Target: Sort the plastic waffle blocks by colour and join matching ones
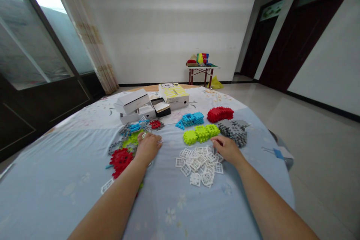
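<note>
left hand [149, 147] down at the right edge of the mixed pile [121, 160], fingers curled, can't tell what's held; right hand [228, 150] narrow, contents unclear, at the far right edge of the white pieces [200, 162], green stack [207, 133] just beyond! picking through looks like the step; next calls for a fine pinch.

Left forearm [115, 202] and right forearm [267, 198], bare, converging forward. Left hand [148, 146]: palm down, bent. Right hand [227, 149]: turned inward, curled, well apart from the left.
</note>
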### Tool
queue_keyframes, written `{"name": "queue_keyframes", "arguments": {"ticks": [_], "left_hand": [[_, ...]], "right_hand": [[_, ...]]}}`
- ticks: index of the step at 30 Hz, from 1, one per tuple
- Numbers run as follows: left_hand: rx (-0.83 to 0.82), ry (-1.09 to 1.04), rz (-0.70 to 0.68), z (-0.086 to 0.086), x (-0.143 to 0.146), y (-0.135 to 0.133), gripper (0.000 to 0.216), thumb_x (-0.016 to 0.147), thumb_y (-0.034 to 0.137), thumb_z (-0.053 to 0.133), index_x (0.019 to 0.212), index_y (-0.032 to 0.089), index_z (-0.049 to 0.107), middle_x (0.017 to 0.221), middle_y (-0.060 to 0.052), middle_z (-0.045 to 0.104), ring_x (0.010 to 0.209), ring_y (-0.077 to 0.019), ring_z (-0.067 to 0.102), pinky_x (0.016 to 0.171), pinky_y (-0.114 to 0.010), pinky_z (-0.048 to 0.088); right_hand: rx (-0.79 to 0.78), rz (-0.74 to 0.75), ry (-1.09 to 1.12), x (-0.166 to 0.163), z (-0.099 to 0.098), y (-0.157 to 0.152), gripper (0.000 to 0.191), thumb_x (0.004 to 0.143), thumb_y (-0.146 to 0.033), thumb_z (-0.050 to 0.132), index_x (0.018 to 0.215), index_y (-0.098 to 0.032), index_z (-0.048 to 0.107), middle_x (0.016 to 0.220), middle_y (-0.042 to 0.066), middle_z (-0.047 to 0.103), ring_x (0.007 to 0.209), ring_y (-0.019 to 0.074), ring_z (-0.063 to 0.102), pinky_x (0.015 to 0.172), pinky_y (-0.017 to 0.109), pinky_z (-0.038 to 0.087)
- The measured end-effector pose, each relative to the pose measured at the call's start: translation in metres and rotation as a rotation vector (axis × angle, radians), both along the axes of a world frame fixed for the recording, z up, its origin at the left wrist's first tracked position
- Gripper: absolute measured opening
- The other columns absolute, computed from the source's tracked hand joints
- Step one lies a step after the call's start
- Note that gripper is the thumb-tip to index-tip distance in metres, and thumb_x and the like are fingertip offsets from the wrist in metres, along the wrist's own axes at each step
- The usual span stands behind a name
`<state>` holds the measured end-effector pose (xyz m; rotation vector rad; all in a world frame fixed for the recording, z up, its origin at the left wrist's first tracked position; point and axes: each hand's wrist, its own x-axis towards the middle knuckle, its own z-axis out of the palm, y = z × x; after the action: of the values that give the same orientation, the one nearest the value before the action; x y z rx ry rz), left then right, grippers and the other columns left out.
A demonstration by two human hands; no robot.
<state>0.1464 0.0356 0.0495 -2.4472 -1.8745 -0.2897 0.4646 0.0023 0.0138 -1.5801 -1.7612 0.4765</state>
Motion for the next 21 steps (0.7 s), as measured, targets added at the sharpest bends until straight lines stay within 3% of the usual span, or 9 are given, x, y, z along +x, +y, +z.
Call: {"name": "queue_keyframes", "arguments": {"ticks": [5,9,14,17,21], "left_hand": [[0.025,-0.087,0.018,0.010,-0.004,-0.001,0.030,0.079,0.035,0.042,0.084,0.023,0.069,0.090,-0.009,0.068,0.099,-0.0244,0.053,0.097,-0.042,0.026],[0.037,-0.293,0.037,0.023,-0.017,0.003,0.038,0.079,0.043,0.038,0.088,0.019,0.067,0.090,-0.007,0.068,0.087,-0.0213,0.058,0.080,-0.031,0.040],[-0.050,-0.513,0.035,0.032,-0.029,0.005,0.042,0.077,0.048,0.040,0.088,0.017,0.066,0.075,-0.001,0.067,0.070,-0.0168,0.058,0.064,-0.025,0.041],[-0.134,-0.596,0.009,0.030,-0.019,0.000,0.042,0.073,0.049,0.046,0.087,0.015,0.066,0.070,-0.001,0.066,0.065,-0.0157,0.057,0.061,-0.026,0.040],[-0.283,-0.772,-0.135,0.025,0.016,-0.013,0.042,0.072,0.048,0.050,0.091,0.013,0.064,0.070,-0.003,0.065,0.061,-0.0132,0.055,0.058,-0.025,0.041]], "right_hand": [[0.003,0.005,0.008,-0.001,0.003,-0.002,0.032,0.079,-0.034,0.041,0.089,-0.017,0.066,0.077,0.003,0.067,0.062,0.0144,0.060,0.058,0.024,0.044],[-0.009,-0.012,0.019,0.000,0.001,-0.002,0.032,0.078,-0.035,0.042,0.089,-0.017,0.066,0.075,0.003,0.067,0.061,0.0145,0.060,0.058,0.024,0.044],[-0.021,-0.003,0.021,0.002,-0.002,0.000,0.033,0.078,-0.036,0.042,0.089,-0.017,0.066,0.075,0.003,0.067,0.059,0.0139,0.059,0.056,0.024,0.044],[-0.050,-0.001,0.025,0.002,-0.003,0.000,0.033,0.077,-0.036,0.042,0.089,-0.017,0.066,0.072,0.003,0.066,0.057,0.0139,0.059,0.056,0.024,0.043],[-0.075,-0.002,0.036,0.002,-0.003,0.000,0.033,0.078,-0.036,0.042,0.091,-0.017,0.065,0.070,0.001,0.065,0.054,0.0133,0.058,0.056,0.024,0.043]]}}
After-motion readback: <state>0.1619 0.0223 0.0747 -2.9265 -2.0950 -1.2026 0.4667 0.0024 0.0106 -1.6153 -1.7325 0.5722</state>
